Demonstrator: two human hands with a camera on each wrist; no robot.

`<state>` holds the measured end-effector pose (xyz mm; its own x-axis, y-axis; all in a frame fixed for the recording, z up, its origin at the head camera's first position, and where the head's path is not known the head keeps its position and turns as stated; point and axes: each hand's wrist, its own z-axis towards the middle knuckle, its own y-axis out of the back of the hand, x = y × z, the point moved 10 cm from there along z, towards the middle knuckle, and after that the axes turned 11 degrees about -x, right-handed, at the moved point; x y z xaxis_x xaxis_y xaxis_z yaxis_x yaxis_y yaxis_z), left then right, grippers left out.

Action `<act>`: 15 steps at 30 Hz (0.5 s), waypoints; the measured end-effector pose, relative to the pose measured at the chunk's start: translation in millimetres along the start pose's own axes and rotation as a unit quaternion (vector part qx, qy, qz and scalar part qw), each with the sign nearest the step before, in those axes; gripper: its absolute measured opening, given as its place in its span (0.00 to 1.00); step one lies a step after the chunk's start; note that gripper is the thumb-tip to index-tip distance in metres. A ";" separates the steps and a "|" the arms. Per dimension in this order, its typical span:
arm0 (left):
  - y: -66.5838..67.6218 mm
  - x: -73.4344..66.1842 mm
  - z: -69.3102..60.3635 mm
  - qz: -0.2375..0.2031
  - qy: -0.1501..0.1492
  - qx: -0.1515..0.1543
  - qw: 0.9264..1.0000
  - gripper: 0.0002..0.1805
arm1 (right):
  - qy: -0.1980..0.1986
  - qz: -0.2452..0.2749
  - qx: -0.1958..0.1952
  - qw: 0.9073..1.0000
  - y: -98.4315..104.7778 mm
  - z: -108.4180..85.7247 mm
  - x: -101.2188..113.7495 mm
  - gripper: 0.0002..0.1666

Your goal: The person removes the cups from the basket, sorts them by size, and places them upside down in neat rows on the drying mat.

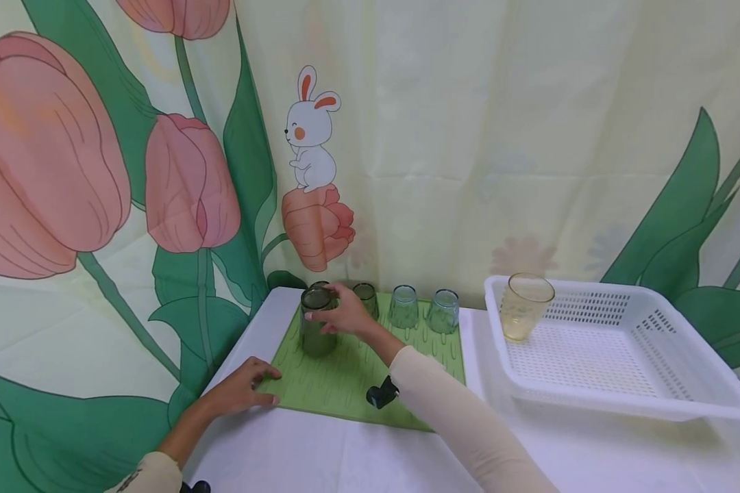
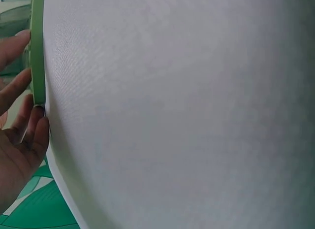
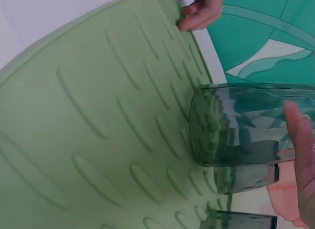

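My right hand (image 1: 347,312) grips a tall dark green-grey glass (image 1: 317,339) near its upper end, at the left part of the green ridged mat (image 1: 370,387). In the right wrist view the glass (image 3: 246,125) has its wide end toward the mat; I cannot tell whether it touches. Several smaller tinted glasses, including a grey one (image 1: 365,298) and two bluish ones (image 1: 403,307), stand upside down along the mat's back edge; another is mostly hidden behind the held glass. My left hand (image 1: 244,387) rests with loosely bent fingers at the mat's front left corner, its fingertips touching the edge (image 2: 37,56).
On the right of the white-covered table (image 1: 321,445) stands a white perforated plastic basket (image 1: 598,407). A yellow tinted glass (image 1: 526,308) is inside its left end. Behind the table hangs a curtain (image 1: 432,137) printed with tulips and a rabbit.
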<state>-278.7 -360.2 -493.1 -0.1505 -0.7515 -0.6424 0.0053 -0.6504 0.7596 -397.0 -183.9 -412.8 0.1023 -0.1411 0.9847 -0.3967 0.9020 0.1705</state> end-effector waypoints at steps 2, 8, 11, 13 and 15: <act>0.6 -0.4 0.4 -0.002 0.000 0.000 1.000 0.26 | 0.002 0.000 0.001 1.000 -2.9 1.9 0.5 0.45; -0.5 -1.8 -1.9 -0.009 -0.002 0.006 1.000 0.26 | 0.011 0.007 0.011 1.000 -14.7 0.8 2.7 0.44; 0.3 -3.0 -3.4 -0.006 -0.003 0.006 1.000 0.25 | 0.018 0.001 0.018 1.000 -21.5 0.8 3.5 0.43; 1.7 -4.0 -3.5 -0.003 -0.004 0.003 1.000 0.25 | 0.020 -0.001 0.016 1.000 -23.3 1.4 3.3 0.42; 3.0 -5.3 -3.3 -0.003 -0.008 0.001 1.000 0.25 | 0.019 0.000 0.008 1.000 -23.0 3.1 2.6 0.42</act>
<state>-274.6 -358.5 -487.7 -0.1666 -0.7454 -0.6455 0.0021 -0.6549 0.7557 -390.4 -206.3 -414.1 0.1371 -0.1261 0.9825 -0.4104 0.8955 0.1722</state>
